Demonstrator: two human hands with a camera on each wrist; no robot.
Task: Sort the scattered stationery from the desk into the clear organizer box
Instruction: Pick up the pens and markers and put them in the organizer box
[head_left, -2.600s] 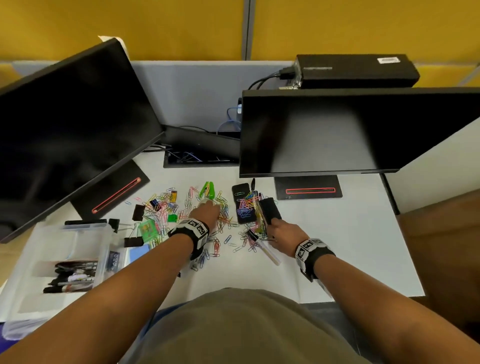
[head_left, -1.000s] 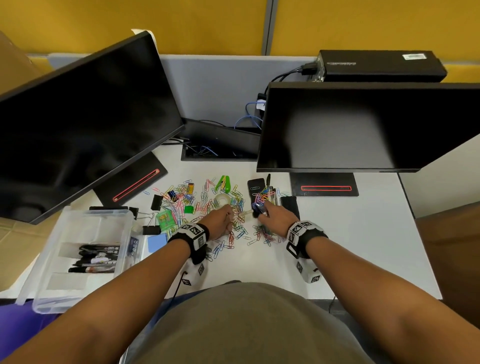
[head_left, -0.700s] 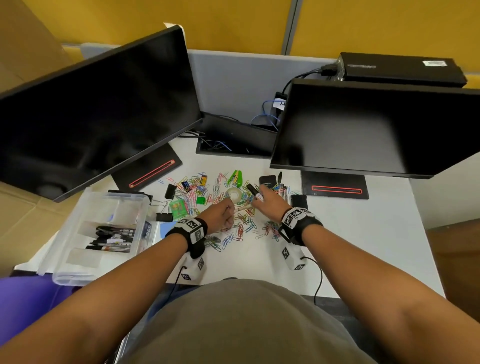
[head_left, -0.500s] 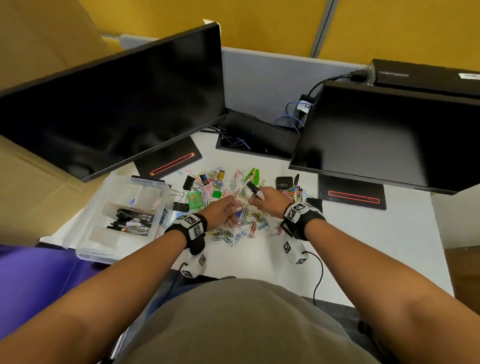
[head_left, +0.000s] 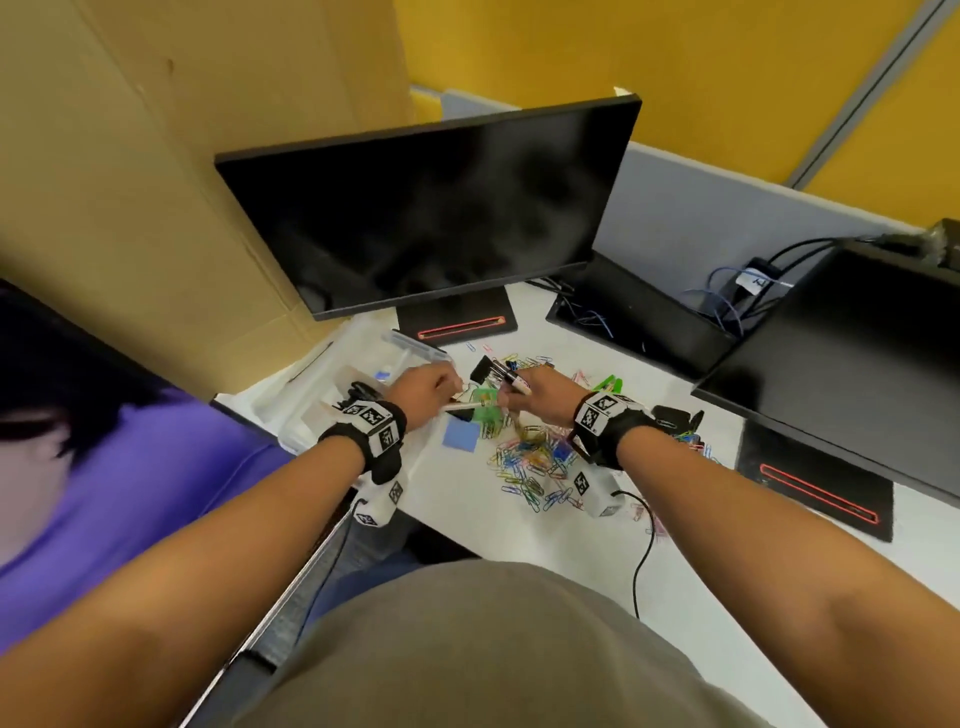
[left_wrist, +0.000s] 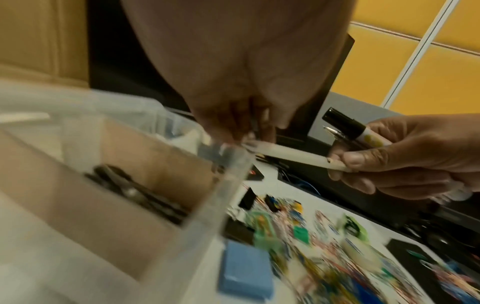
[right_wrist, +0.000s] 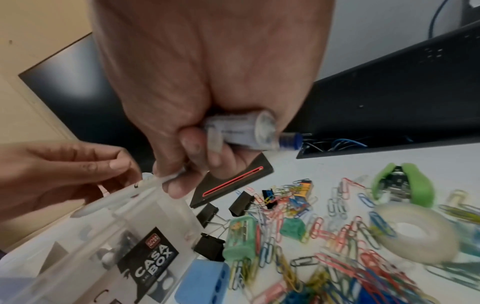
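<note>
The clear organizer box (head_left: 311, 400) stands at the desk's left edge with dark markers (left_wrist: 135, 195) in one compartment. My left hand (head_left: 451, 387) hovers over its near corner and pinches one end of a white pen (left_wrist: 291, 157). My right hand (head_left: 506, 399) pinches the pen's other end and also grips a bundle with a black-capped marker (left_wrist: 349, 128) and a blue-tipped pen (right_wrist: 291, 139). The pen (right_wrist: 122, 197) spans the gap between both hands above the box wall (right_wrist: 109, 244). Coloured paper clips (head_left: 535, 462) lie scattered under my right wrist.
Beside the box lie black binder clips (right_wrist: 207, 211), a green sharpener (right_wrist: 240, 236), a blue block (head_left: 461, 434), a tape roll (right_wrist: 415, 232) and a green stapler (right_wrist: 405, 185). Two monitors (head_left: 436, 208) stand behind. A person in purple (head_left: 130, 493) sits at the left.
Both hands have moved left from the clip pile to the box corner. My right hand carried the markers along, and the white pen is now held between both hands. The view swung left.
</note>
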